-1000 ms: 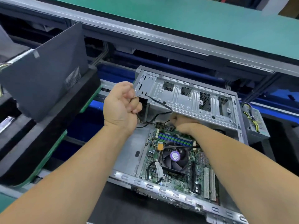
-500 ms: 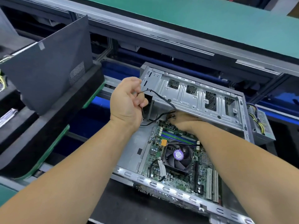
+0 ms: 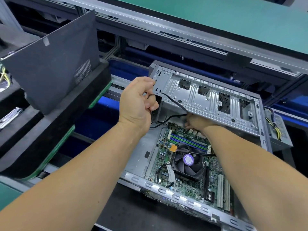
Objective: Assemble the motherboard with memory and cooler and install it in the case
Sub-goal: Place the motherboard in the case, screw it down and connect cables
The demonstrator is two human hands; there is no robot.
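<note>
An open grey metal case [image 3: 208, 97] lies on its side with the green motherboard [image 3: 188, 184] inside. The board carries a black cooler fan [image 3: 187, 165] with a purple label, and memory sticks [image 3: 188, 139] just beyond it. My left hand [image 3: 136, 104] grips a thin black cable [image 3: 173, 100] above the case's left corner. The cable loops right to my right hand [image 3: 195, 121], which reaches under the raised drive cage at the board's far edge. Its fingers are hidden there.
A dark side panel [image 3: 55, 67] leans on a black foam-lined carrier [image 3: 55, 134] at the left. A power supply [image 3: 275, 129] with yellow wires sticks out at the case's right end. A green bench [image 3: 216, 15] and metal rails run across the back.
My left hand lifted the black cable slightly higher beside the case corner. My right hand pushed a little further under the drive cage.
</note>
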